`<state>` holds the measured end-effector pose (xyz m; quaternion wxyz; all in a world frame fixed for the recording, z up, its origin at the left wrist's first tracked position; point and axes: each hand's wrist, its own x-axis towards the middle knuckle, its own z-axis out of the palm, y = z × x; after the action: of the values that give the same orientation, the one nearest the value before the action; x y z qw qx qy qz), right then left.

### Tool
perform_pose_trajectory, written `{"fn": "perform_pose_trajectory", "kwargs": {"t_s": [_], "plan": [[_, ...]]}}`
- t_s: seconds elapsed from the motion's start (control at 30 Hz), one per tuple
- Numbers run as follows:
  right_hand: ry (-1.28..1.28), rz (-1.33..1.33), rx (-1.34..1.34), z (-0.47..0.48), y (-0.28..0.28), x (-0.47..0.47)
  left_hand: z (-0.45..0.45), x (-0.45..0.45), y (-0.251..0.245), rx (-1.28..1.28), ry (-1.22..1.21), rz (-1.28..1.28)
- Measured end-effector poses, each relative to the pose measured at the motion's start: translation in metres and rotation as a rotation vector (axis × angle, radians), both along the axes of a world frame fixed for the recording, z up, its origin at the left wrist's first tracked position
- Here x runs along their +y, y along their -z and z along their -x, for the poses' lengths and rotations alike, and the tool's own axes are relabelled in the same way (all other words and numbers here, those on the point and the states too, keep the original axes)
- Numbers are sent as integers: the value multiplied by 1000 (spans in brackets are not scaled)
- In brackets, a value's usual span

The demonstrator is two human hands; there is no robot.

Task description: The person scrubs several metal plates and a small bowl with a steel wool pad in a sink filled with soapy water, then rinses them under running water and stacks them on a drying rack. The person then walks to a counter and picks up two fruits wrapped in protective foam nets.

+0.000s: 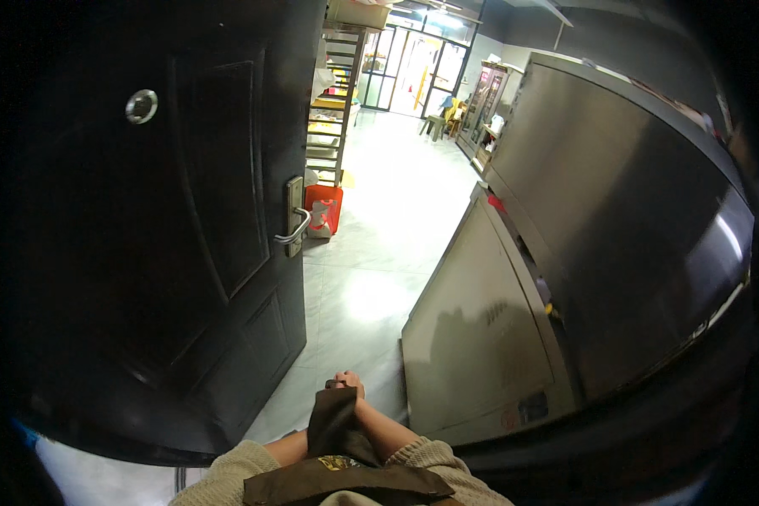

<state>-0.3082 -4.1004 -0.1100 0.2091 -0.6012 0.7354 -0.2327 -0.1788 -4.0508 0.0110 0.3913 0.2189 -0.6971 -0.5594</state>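
Note:
My right hand (351, 383) is out in front of me at the lower middle, its fingers bent at the raised edge of a brown apron (335, 417). The cloth is lifted and appears gripped there. A small dark object (334, 384) shows by the fingers; what it is cannot be made out. My left forearm (290, 448) runs behind the lifted cloth, which hides most or all of my left hand. Both arms have knitted beige sleeves (237, 471) pushed up.
A dark panelled door (215, 190) with a metal lever handle (298, 218) stands open at left. Large metal cabinets (607, 171) line the right. Pale tiled floor (379, 253) runs between them. Beyond are a rack (348, 107), a red bag (332, 205), a stool (434, 121) and glazed doors (414, 69).

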Motion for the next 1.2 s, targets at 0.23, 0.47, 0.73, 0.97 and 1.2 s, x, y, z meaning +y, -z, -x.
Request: {"fn": "perform_pose_trajectory", "kwargs": {"t_s": [0.23, 0.47, 0.73, 0.97, 1.2], "plan": [[0, -99, -234, 99, -28, -139, 40, -189, 98, -628, -95, 290], [42, -58, -202, 161, -33, -260, 168, -361, 79, -285, 113, 73], [65, -283, -244, 284, 32, -377, 305, -514, 56, -251, 308, 63], [-226, -280, -281, 314, -48, -546, 302, -660, 72, -420, 291, 250], [-531, 277, -369, 240, -149, -688, 181, -808, 61, -560, 17, 560]]}}
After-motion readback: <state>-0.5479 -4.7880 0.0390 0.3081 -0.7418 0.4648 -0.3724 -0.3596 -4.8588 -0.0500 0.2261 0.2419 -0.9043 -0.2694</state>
